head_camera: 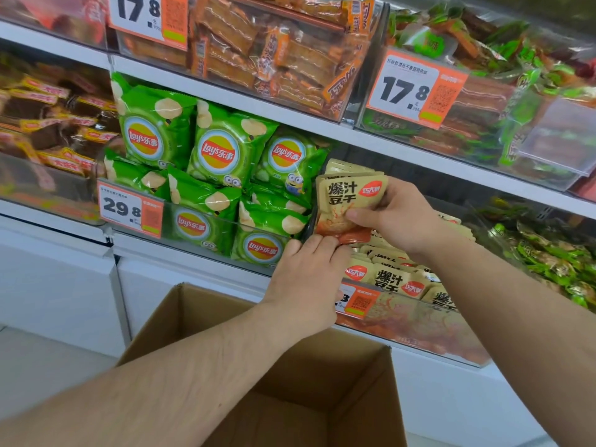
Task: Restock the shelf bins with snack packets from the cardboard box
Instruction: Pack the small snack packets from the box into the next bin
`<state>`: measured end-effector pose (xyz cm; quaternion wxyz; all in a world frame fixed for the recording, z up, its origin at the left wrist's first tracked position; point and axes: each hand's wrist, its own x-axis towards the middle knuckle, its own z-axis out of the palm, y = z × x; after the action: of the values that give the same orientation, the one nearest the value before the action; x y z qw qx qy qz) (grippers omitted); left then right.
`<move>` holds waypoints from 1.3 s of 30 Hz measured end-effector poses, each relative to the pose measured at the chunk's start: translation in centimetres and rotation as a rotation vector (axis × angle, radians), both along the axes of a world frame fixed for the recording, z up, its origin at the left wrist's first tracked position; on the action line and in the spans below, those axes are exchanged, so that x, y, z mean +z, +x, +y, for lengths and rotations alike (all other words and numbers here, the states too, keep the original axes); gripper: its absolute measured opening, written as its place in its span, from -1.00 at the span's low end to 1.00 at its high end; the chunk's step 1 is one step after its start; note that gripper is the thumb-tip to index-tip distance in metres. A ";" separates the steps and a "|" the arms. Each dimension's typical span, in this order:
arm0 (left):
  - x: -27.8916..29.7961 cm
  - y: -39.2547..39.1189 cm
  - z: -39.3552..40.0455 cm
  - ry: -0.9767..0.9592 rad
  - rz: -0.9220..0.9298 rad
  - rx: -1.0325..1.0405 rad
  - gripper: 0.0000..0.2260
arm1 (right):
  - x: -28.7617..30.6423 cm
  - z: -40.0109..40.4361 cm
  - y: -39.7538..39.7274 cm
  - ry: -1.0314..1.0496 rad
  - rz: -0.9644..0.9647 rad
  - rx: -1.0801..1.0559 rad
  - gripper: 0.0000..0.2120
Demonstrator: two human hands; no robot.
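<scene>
I gripped a small stack of beige snack packets (350, 201) upright above the clear shelf bin (416, 321), right hand (400, 217) pinching its side, left hand (306, 279) curled under its base to square the edges. The cardboard box (290, 382) stood open below the bin, within reach.

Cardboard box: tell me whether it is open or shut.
Open. The cardboard box has its flaps up, its brown inner walls showing; no packets show in the visible part.

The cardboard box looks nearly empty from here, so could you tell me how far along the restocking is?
Done: the clear bin already holds many beige packets.
In hand: both the right hand and left hand grip a stack of packets above that bin.
Left: the cardboard box shows no packets in its visible part.
</scene>
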<state>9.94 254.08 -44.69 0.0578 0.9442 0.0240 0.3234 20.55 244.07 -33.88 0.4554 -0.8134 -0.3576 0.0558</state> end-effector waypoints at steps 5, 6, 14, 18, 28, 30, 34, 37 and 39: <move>0.7 -0.1 -0.6 -0.010 0.065 0.006 -0.34 | 0.5 -0.4 0.3 -0.083 -0.065 0.049 -0.74; 0.8 -0.1 -0.7 -0.005 0.069 0.001 -0.36 | 0.7 -0.5 0.5 -0.120 -0.104 0.055 -0.74; 1.0 -0.2 -0.3 -0.090 0.067 -0.016 -0.41 | 0.2 -0.1 0.8 -0.158 -0.071 0.085 -0.72; 1.0 -0.3 -0.4 -0.104 0.063 -0.021 -0.44 | -0.9 -0.5 0.9 -0.055 0.040 0.040 -0.81; 1.1 -0.4 -0.5 -0.094 0.075 -0.019 -0.43 | -1.7 -0.2 0.3 -0.104 -0.074 -0.204 -0.87; 1.1 -0.3 -0.5 -0.087 0.082 -0.012 -0.42 | -1.7 -0.1 0.3 -0.207 -0.105 -0.238 -0.88; 1.3 -0.3 -0.5 -0.071 0.101 -0.001 -0.41 | -1.7 0.3 0.5 -0.250 -0.069 -0.292 -0.88; 1.4 -0.3 -0.5 -0.069 0.117 0.003 -0.40 | -1.7 0.4 0.6 -0.274 -0.056 -0.311 -0.88; 1.4 -0.3 -0.6 -0.069 0.122 0.005 -0.41 | -1.9 0.5 0.6 -0.310 -0.068 -0.322 -0.84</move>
<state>9.63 253.52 -43.32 0.0878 0.9595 0.0407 0.2645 21.19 244.56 -35.75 0.3154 -0.9218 -0.2253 0.0091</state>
